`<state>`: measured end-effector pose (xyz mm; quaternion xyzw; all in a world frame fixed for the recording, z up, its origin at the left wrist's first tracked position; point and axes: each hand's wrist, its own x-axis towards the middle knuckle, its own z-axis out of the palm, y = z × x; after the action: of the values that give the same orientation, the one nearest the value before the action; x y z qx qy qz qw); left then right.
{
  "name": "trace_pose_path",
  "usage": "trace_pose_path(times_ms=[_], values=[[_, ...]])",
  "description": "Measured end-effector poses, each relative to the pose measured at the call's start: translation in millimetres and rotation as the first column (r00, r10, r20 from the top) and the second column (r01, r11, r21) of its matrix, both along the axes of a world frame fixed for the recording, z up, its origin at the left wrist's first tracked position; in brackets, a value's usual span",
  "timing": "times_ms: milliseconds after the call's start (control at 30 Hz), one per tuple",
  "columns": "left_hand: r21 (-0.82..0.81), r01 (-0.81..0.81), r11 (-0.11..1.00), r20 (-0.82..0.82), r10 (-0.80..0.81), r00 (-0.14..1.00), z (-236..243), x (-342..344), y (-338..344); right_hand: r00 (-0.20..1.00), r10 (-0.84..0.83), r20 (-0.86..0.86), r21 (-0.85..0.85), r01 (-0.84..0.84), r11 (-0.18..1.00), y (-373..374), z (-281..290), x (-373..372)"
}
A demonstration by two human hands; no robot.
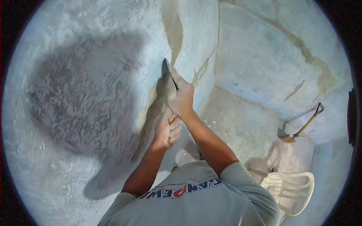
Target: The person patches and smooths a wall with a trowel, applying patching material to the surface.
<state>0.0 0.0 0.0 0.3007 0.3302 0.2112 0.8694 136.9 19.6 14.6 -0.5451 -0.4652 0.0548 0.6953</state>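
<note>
My left hand (166, 132) is wrapped round the light wooden handle of a dust-coated trowel or float. My right hand (181, 96) grips the same tool (165, 66) higher up, on its flat part, its fingers partly hiding it. The dark tip rests at or very near the pale plastered wall (198, 30), beside a long, uneven grey-brown strip (171, 28) of bare or patched mortar that runs down the wall. Shadows of my body and arms fall across the wall to the left.
An inside corner leads to a right-hand wall (256, 52) with patched cracks. A shovel (310, 122) leans there. Below it at the lower right stands a cream plastic chair (307, 188), near my right arm. The dusty floor (235, 124) holds some small debris.
</note>
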Motion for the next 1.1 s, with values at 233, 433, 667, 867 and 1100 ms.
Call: trace_pose_path(times_ms=[233,433,667,867,1100], values=[[0.074,-0.090,0.993,-0.050,0.094,0.994,-8.8,-32.9,-12.4,0.997,0.025,0.069,0.079,-0.030,0.996,-6.0,12.9,-31.4],[0.063,-0.109,0.992,-0.056,0.113,0.992,-10.6,-24.7,-27.4,0.996,0.090,-0.026,-0.004,-0.090,0.996,-23.9,8.8,-28.3],[0.043,-0.079,0.996,-0.079,0.082,0.994,-2.6,-12.6,-10.6,1.000,0.018,-0.023,-0.026,-0.019,0.999,-10.8,10.8,-16.9],[0.147,0.000,0.989,-0.108,0.016,0.994,7.1,-25.8,-17.4,0.990,-0.020,0.139,0.133,0.001,0.991,-7.7,-4.6,-30.0],[0.136,-0.080,0.987,0.038,0.076,0.996,-24.0,-24.7,-20.9,0.995,0.096,0.000,0.028,-0.096,0.995,-18.0,3.5,-24.4]])
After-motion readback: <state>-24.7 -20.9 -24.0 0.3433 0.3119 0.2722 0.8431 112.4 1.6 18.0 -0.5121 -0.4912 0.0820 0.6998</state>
